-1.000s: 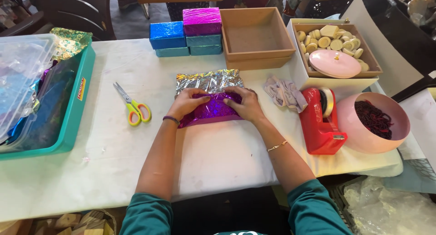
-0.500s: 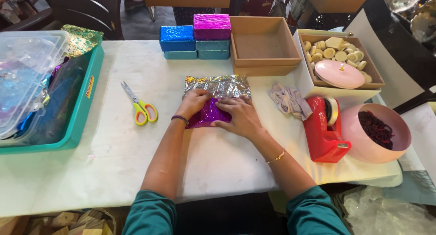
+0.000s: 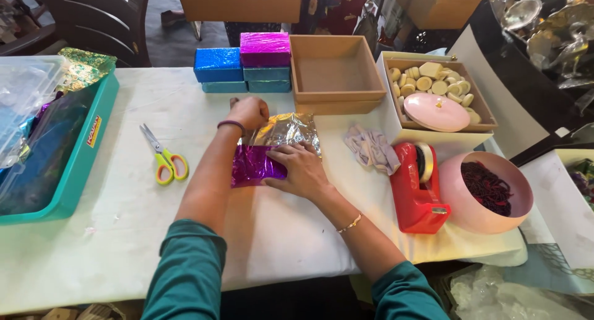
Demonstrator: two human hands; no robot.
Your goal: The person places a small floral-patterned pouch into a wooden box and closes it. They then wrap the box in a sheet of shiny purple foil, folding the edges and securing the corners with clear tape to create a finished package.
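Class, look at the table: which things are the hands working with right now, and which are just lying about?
In hand: left hand lifting the silver side of the foil sheet; right hand pressing its purple side.

Lying about: scissors, tape dispenser, pink bowl, open brown box, wrapped boxes.

Both arms reach forward from the bottom edge of the view, each covered to the elbow by a teal sleeve, the forearms bare. The left hand (image 3: 249,113) sits farther out than the right, its wrist bent and ringed by a thin dark band, the fingers curled down and pinched together with the knuckles up. The right hand (image 3: 301,170) lies palm down and flat, fingers spread a little and pointing to the left, the thumb tucked toward the left forearm. A thin gold-coloured chain circles the right wrist. The two hands are near each other but not touching, the left forearm running almost straight ahead, the right angling in from the lower right
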